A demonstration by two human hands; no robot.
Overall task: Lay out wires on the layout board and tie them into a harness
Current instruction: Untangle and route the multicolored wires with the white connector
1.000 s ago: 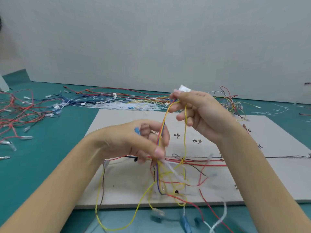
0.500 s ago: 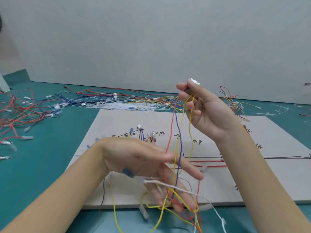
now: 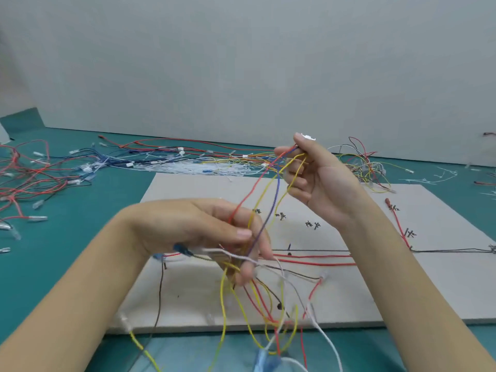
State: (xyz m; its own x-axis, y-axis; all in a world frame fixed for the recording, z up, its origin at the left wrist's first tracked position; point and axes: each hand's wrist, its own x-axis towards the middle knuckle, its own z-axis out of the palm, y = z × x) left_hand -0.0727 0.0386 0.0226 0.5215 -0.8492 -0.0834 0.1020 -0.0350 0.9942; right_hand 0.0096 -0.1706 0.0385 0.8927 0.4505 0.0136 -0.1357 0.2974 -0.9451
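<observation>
Raised since the earlier frame, the left hand pinches the wire bundle above the layout board; its connector end is gripped by the right hand, so untangling appears underway.

Matt grey card layout board, glossy plastic-coated wires — smooth teal tabletop

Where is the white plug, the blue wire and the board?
white plug [image 3: 308,136], head view, its top edge above the fingertips
blue wire [image 3: 277,189], head view, the stretch between the two hands
board [image 3: 442,277], head view, a bare patch on its right side
</observation>
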